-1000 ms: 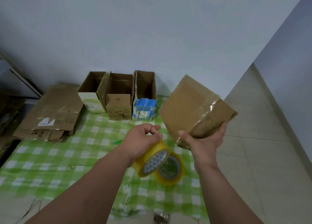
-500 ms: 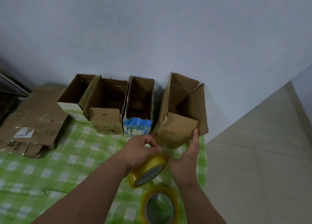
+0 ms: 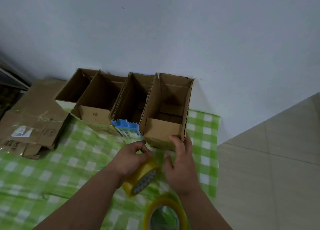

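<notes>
Tape lies nearest: a loose tape roll [image 3: 164, 216], yellow, flat on the green checked cloth [image 3: 69, 160] at its near edge, towards the right corner and just beside the right forearm. Just beyond it the left hand [image 3: 131, 158] carries a second yellow roll, the held tape roll [image 3: 142, 179], lifted clear of the cloth and tilted so that its patterned core faces the camera. That grip is closed over the top of the roll, with the fingers curled over its rim.

The right hand [image 3: 181, 162] is close beside the left, and its grip is wide. The thumb lies on the front panel of the cardboard box [image 3: 162, 132] and the fingers are fairly straight against the box's front corner, wrapped round nothing. Blur softens the fingertips.

The cardboard box stands upright with its top open, near the far right corner of the cloth, its back against the wall [image 3: 173, 30]. It ends a row of four open boxes along the cloth's far edge. Its side touches the blue-printed box [image 3: 126, 127], then comes the plain brown box [image 3: 94, 115], then the white-fronted box [image 3: 69, 103]. At the far left corner lies a pile of flattened cardboard [image 3: 32, 119] bearing a white label. Tiled floor [image 3: 268, 169] shows past the cloth's right edge.
</notes>
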A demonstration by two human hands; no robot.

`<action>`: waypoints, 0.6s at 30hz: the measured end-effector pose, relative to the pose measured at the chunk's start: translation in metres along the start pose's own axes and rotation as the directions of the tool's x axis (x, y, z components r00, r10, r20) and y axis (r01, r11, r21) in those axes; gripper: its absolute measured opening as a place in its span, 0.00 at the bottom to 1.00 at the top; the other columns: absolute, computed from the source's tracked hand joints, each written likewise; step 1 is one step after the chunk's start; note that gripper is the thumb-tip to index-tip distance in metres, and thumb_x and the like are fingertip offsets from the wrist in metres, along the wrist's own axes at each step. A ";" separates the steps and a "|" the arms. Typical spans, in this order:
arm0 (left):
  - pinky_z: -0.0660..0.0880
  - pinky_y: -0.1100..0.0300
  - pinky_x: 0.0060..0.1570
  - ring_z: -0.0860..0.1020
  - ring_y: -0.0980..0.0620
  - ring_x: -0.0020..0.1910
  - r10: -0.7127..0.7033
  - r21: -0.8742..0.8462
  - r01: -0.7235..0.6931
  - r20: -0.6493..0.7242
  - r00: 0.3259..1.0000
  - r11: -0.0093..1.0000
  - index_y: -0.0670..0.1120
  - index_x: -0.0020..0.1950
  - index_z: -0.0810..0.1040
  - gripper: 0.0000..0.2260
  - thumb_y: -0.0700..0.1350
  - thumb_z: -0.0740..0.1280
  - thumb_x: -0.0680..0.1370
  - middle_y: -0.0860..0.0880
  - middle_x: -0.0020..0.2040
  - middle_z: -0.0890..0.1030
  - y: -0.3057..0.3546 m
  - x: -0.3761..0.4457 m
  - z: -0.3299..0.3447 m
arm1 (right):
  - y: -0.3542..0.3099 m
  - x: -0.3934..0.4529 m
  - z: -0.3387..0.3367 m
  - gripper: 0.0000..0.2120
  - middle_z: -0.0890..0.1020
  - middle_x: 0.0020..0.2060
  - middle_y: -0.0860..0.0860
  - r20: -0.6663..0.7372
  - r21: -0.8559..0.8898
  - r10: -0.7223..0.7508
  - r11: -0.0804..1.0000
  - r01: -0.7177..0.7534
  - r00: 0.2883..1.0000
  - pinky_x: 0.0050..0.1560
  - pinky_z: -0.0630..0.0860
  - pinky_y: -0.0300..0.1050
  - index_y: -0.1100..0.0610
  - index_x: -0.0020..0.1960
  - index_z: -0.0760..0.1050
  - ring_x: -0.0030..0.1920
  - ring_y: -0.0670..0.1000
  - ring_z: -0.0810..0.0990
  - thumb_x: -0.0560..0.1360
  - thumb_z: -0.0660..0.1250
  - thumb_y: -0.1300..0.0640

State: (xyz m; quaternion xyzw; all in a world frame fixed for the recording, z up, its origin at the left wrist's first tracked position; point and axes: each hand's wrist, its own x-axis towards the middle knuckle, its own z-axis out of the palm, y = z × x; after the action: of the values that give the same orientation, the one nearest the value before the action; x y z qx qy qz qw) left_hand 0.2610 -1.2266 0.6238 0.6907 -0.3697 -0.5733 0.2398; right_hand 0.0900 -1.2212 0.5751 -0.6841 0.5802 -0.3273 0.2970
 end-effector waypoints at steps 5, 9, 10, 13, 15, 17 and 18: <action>0.77 0.51 0.54 0.78 0.55 0.50 0.002 -0.035 -0.003 -0.035 0.999 0.999 0.47 0.38 0.80 0.07 0.45 0.73 0.75 0.65 0.47 0.78 0.001 0.002 -0.002 | 0.000 0.004 0.005 0.26 0.60 0.75 0.58 -0.003 0.017 -0.004 1.000 0.004 1.000 0.51 0.74 0.38 0.46 0.66 0.62 0.66 0.57 0.74 0.74 0.66 0.65; 0.74 0.60 0.48 0.77 0.62 0.49 0.036 -0.099 -0.042 -0.063 0.997 0.994 0.45 0.37 0.78 0.08 0.44 0.72 0.76 0.74 0.42 0.78 -0.003 0.003 -0.005 | -0.006 0.002 0.008 0.23 0.61 0.74 0.59 0.004 0.032 -0.030 0.999 0.029 1.000 0.49 0.75 0.39 0.46 0.63 0.63 0.63 0.57 0.76 0.74 0.66 0.64; 0.73 0.59 0.51 0.76 0.63 0.52 0.047 -0.103 -0.054 -0.072 0.996 0.993 0.44 0.38 0.78 0.08 0.44 0.72 0.76 0.74 0.47 0.77 -0.005 0.003 -0.007 | -0.008 0.003 0.009 0.22 0.61 0.75 0.59 0.014 0.021 -0.038 0.999 0.038 0.999 0.47 0.75 0.39 0.46 0.62 0.63 0.61 0.57 0.78 0.74 0.66 0.63; 0.71 0.52 0.62 0.74 0.56 0.61 0.052 -0.082 -0.061 -0.110 0.993 0.995 0.42 0.39 0.79 0.07 0.42 0.72 0.76 0.63 0.65 0.73 -0.011 0.003 -0.011 | -0.011 0.008 0.012 0.23 0.58 0.77 0.56 0.055 -0.040 -0.032 0.999 0.034 0.998 0.45 0.71 0.38 0.44 0.61 0.61 0.56 0.58 0.80 0.74 0.67 0.63; 0.69 0.48 0.67 0.71 0.51 0.67 0.044 -0.069 -0.052 -0.111 0.993 0.996 0.44 0.39 0.79 0.06 0.42 0.72 0.76 0.58 0.71 0.71 -0.011 0.003 -0.011 | -0.010 0.009 0.012 0.24 0.56 0.78 0.55 0.081 -0.065 -0.015 0.998 0.020 0.997 0.46 0.70 0.38 0.44 0.61 0.60 0.57 0.59 0.79 0.74 0.67 0.63; 0.68 0.47 0.68 0.71 0.50 0.68 0.034 -0.067 -0.041 -0.098 0.995 0.997 0.44 0.39 0.79 0.06 0.42 0.72 0.76 0.56 0.73 0.70 -0.011 0.003 -0.010 | -0.009 0.005 0.011 0.26 0.56 0.78 0.55 0.110 -0.067 -0.004 0.998 0.011 0.994 0.48 0.70 0.39 0.43 0.63 0.58 0.61 0.60 0.77 0.74 0.66 0.63; 0.68 0.47 0.68 0.71 0.49 0.68 0.028 -0.074 -0.035 -0.096 0.995 0.997 0.44 0.40 0.80 0.06 0.42 0.72 0.76 0.56 0.73 0.70 -0.011 0.003 -0.010 | -0.009 0.003 0.010 0.27 0.55 0.78 0.54 0.119 -0.061 -0.007 0.998 0.015 0.993 0.50 0.72 0.40 0.43 0.64 0.58 0.65 0.59 0.75 0.74 0.66 0.64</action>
State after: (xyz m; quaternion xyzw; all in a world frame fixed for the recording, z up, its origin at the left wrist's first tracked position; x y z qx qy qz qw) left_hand 0.2734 -1.2228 0.6156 0.7018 -0.3468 -0.5494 0.2921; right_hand 0.1036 -1.2222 0.5761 -0.7145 0.5676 -0.2694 0.3079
